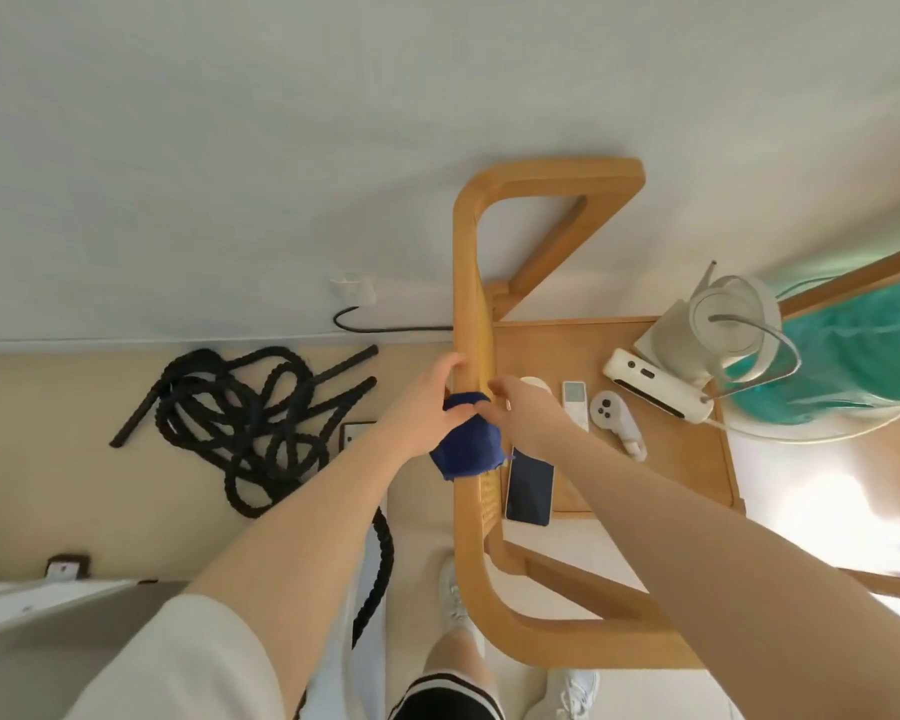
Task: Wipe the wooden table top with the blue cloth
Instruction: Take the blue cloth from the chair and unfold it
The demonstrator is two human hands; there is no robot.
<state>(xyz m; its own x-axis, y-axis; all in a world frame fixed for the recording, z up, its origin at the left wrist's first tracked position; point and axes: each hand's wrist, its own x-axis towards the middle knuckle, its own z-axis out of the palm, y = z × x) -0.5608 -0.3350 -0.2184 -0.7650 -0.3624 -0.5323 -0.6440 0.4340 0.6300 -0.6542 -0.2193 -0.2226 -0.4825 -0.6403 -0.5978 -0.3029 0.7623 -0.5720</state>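
Note:
The blue cloth is bunched over the narrow upper rail of the wooden table's curved frame, which I see almost edge-on. My left hand grips the cloth from the left, thumb on the fabric and fingertips on the rail. From the right, my right hand pinches the cloth's top edge. The flat wooden surface lies to the right of the rail.
On the wooden surface lie a dark phone, a white remote, a white controller, a power strip and a white appliance with cables. A coiled black rope covers the floor at left. My shoes stand below.

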